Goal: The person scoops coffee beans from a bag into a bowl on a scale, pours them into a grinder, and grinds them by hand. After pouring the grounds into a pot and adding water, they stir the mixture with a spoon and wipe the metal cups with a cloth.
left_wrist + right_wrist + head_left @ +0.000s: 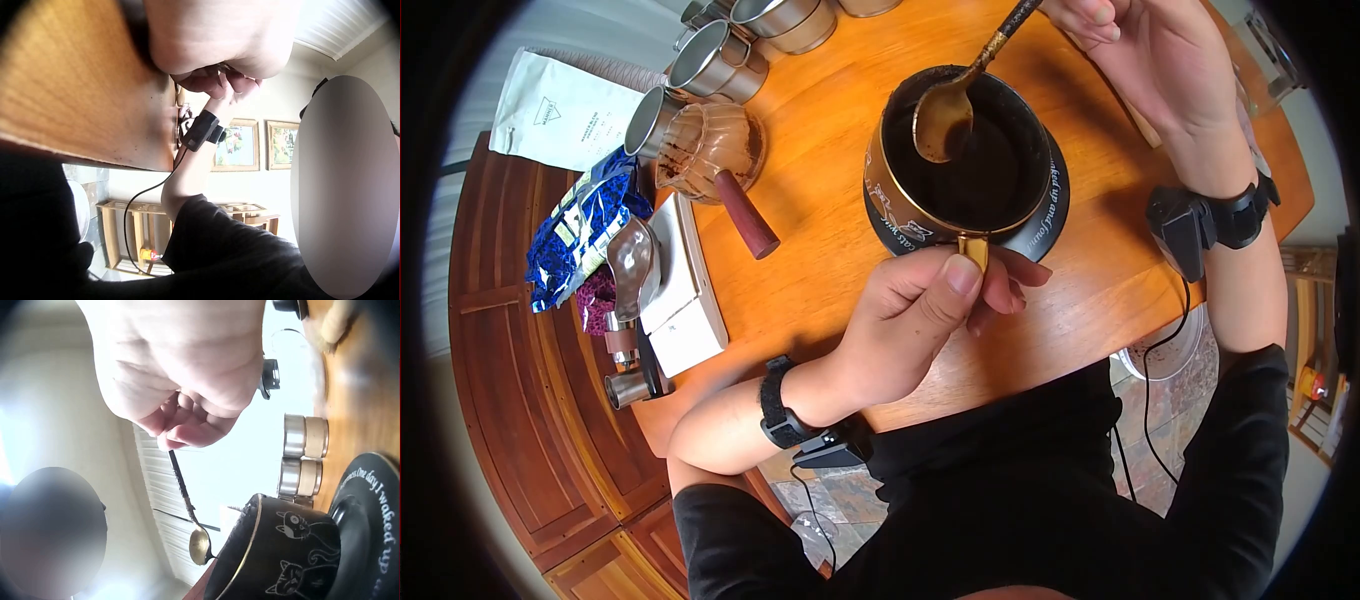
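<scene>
A black cup (892,190) with a gold rim and white cat drawings stands on a black saucer (1055,212) with white lettering. Dark residue coats its inside. At the cup's near side, my left hand (905,325) pinches the gold handle (973,247) between thumb and fingers. My right hand (1170,65) pinches the top of a spoon (941,125), whose gold bowl is stained dark. In the right wrist view, the spoon's bowl (199,545) hangs beside the cup's rim, above the opening. The left wrist view shows my left fingers (203,81), but the cup is hidden there.
Left on the wooden table (800,290) are a brown-stained glass server (715,150) with a wooden handle, several metal cups (710,65), a white pouch (565,110), a blue foil bag (590,225) and a white flat device (685,290). A cable (1150,390) hangs from the right wrist camera.
</scene>
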The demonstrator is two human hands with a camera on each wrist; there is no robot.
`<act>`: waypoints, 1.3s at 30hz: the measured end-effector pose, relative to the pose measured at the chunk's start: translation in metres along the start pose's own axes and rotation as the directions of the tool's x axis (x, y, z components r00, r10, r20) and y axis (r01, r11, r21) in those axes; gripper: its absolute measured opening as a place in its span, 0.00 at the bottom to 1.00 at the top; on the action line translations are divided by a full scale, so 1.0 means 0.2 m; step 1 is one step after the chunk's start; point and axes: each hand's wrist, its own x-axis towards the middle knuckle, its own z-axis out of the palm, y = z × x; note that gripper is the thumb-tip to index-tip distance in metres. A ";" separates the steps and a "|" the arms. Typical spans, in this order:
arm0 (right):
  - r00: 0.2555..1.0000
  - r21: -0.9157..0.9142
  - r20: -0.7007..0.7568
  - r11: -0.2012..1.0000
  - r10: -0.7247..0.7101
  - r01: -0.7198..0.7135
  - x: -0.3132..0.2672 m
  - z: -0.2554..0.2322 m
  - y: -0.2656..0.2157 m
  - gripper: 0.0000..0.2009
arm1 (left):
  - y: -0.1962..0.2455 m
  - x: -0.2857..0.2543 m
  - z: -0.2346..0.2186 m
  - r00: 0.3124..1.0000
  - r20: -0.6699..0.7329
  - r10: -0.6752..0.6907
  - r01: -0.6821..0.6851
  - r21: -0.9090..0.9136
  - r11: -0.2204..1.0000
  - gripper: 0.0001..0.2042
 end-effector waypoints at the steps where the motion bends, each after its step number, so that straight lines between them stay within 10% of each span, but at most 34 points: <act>1: 1.000 -0.024 0.008 0.999 -0.024 0.025 0.00 -0.01 0.01 0.10 | 0.00 0.00 0.00 1.000 0.000 0.000 0.000 0.001 1.000 0.19; 13: 0.914 -0.613 0.281 0.678 -0.293 0.405 -0.04 0.06 0.02 0.04 | -0.01 0.00 -0.01 1.000 0.007 0.011 -0.011 0.025 1.000 0.19; 17: 0.993 -0.665 0.113 0.744 0.027 0.056 -0.04 0.08 -0.03 0.06 | 0.00 0.00 0.00 1.000 -0.016 0.001 -0.001 0.019 1.000 0.20; 21: 0.907 -0.430 -0.061 0.809 0.417 -0.401 -0.04 0.12 -0.01 0.09 | 0.02 -0.01 0.00 0.998 0.007 -0.056 0.056 0.063 0.996 0.20; 24: 0.878 -0.215 -0.091 0.851 0.470 -0.478 -0.04 0.13 -0.02 0.10 | 0.01 -0.01 0.00 0.998 0.005 -0.057 0.057 0.047 0.997 0.20; 39: 0.980 -0.011 -0.096 0.985 0.173 -0.175 -0.01 0.03 -0.03 0.10 | -0.01 0.00 -0.01 1.000 0.001 -0.004 0.004 0.015 1.000 0.20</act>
